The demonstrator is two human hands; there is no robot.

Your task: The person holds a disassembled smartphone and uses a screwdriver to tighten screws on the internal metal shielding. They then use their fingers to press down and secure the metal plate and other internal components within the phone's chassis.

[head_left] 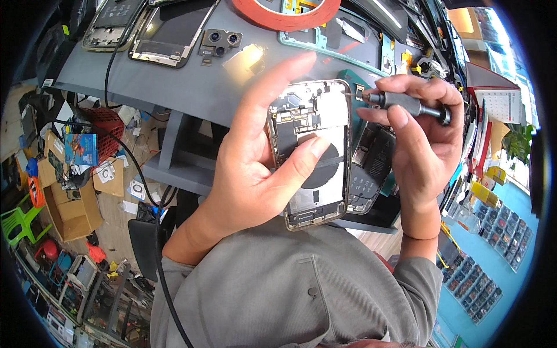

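My left hand grips an opened phone upright in front of me, thumb across its inner side, which shows a metal frame, small boards and a dark round pad. My right hand holds a dark screwdriver horizontally, its thin tip pointing left at the top right edge of the phone; whether it touches is unclear. Behind the phone, another opened phone body with a black battery lies on a teal mat, partly hidden by my hands.
The grey desk holds a detached screen, a camera module, red tape roll and teal frames. A black cable hangs at my left, near a red basket and cardboard box. Blue shelving stands at right.
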